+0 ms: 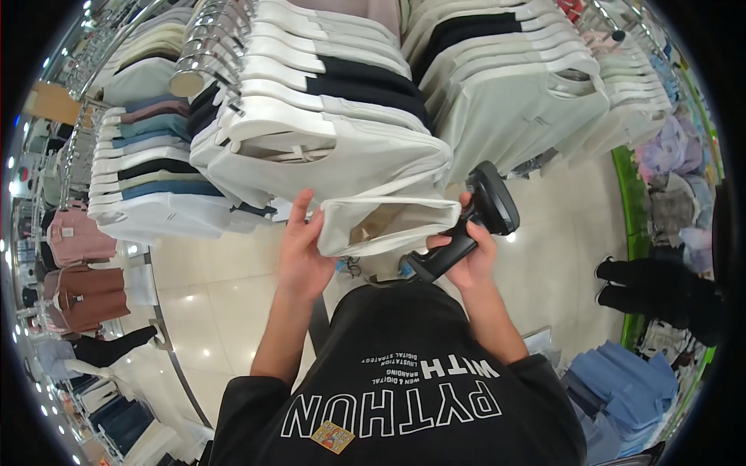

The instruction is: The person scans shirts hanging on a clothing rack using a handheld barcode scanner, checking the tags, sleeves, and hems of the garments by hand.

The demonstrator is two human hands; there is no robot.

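A white shirt (350,163) hangs at the front of a rack. Its hem or sleeve edge (334,231) is pulled toward me and stands open, showing a beige inside. My left hand (303,247) grips the left end of this edge, with the index finger raised. A black handheld scanner (491,200) is in my right hand (474,256), its head tilted up to the right. The right hand's fingers are also close to the right end of the white fabric; whether they pinch it is hidden behind the scanner.
Rows of hung shirts (513,116) fill the racks ahead. More folded-over garments (155,206) hang at the left. A person in black trousers (653,283) stands at the right, another person's legs (124,346) show at the left. Blue clothes (622,384) lie at the lower right.
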